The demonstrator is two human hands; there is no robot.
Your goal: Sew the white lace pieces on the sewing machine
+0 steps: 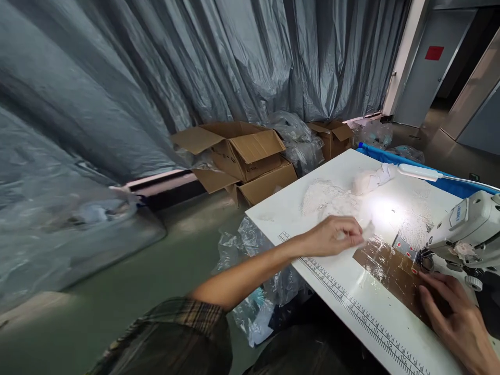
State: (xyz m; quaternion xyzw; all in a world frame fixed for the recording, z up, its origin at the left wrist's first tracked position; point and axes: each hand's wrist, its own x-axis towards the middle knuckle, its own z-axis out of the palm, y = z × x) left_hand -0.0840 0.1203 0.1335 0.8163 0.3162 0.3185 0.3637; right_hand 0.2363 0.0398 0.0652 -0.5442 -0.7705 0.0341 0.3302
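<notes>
My left hand [332, 235] reaches across the white sewing table [351, 291], fingers pinched on a small white piece of fabric [367, 229] near the lamp's bright spot. My right hand [457, 317] lies with fingers stretched flat on the brown taped patch [386, 268] in front of the sewing machine [464, 229]. More white lace-like fabric [332, 200] and a bunched white cloth [373, 179] lie farther back on the table.
A printed ruler [351, 302] runs along the table's near edge. A white lamp bar [420, 172] hangs over the table. Open cardboard boxes [246, 156], clear plastic bags [253, 281] and a grey plastic curtain [156, 78] fill the floor and wall to the left.
</notes>
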